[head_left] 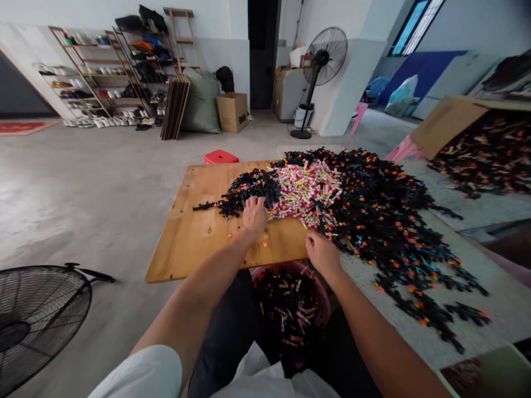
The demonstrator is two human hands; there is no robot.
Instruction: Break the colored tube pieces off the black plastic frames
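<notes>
My left hand point(255, 214) is at the near edge of a small heap of black toy guns point(249, 185) with orange and blue bits. Its fingers are bent down against the heap, and what they grip is hidden. Closed like a fist, my right hand point(322, 251) is at the table's near right edge, just below a pile of small pink, white and yellow-green tubes point(305, 190). Nothing it may hold can be made out. Between my knees stands a reddish tub point(326, 293) with black toy guns and tubes inside.
A much larger heap of black toy guns point(381, 204) spreads to the right of the wooden table point(186, 232). Beyond it a cardboard box point(446, 124) lies tipped, full of similar pieces. A red stool point(220, 157) stands behind the table, and a fan point(25, 326) at lower left.
</notes>
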